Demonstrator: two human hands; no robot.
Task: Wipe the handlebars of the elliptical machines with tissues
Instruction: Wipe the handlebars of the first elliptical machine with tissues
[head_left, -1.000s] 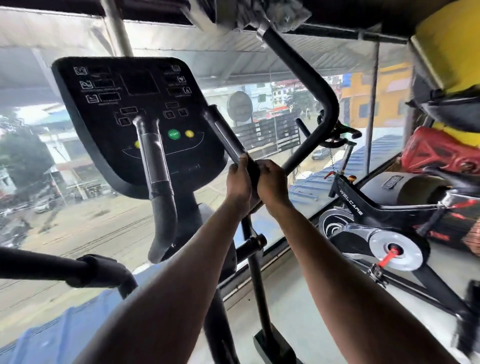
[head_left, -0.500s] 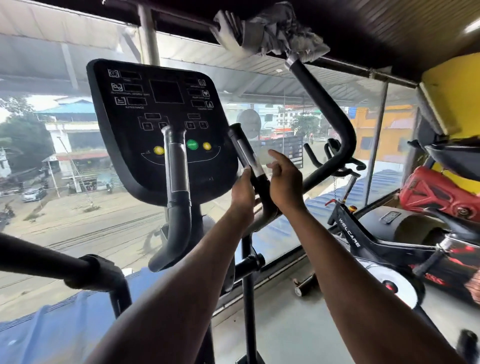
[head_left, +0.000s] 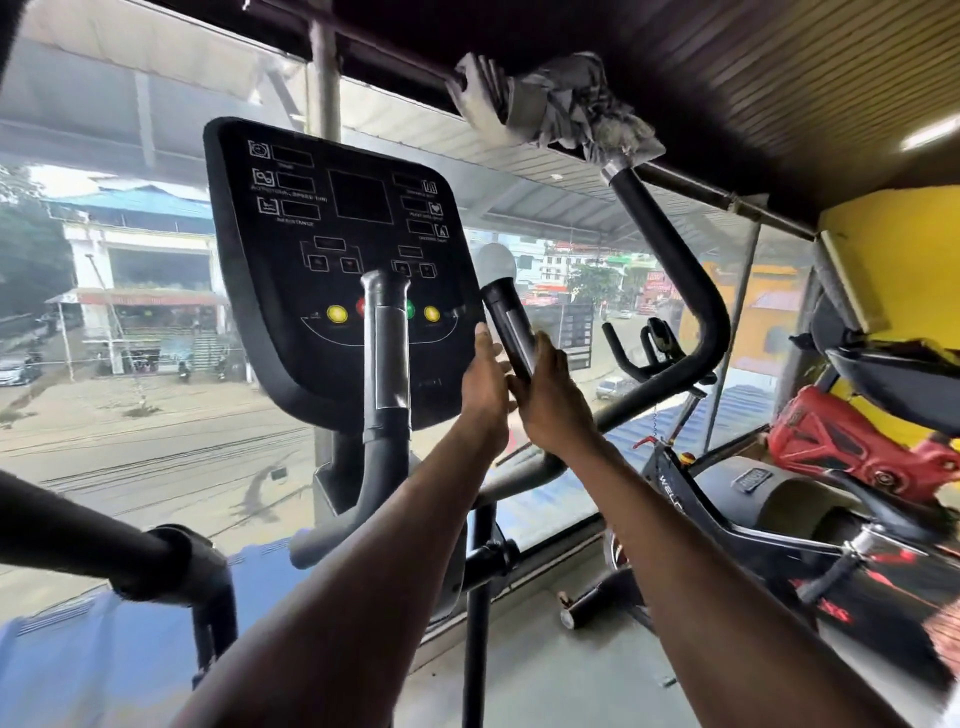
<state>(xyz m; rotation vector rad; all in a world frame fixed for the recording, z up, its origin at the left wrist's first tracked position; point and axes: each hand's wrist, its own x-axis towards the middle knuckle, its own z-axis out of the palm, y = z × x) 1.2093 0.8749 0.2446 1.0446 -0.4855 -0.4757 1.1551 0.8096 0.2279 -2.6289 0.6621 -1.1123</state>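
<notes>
Black grip: my hands flank the tube-shaped inner handlebar (head_left: 511, 332), smooth with a glossy sensor strip, right of the matte console (head_left: 332, 249).
Left hand (head_left: 483, 387): fingers straight, flat against the bar.
Right hand (head_left: 550, 402): curled around it.
Tissues (head_left: 561, 106): crumpled, grey-white, bunched atop the outer handlebar (head_left: 675, 270).

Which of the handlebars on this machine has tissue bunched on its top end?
The tall curved handlebar on the right: crumpled tissue covers its top. The two short grips by the console, one bare and one between the hands, have none.
</notes>
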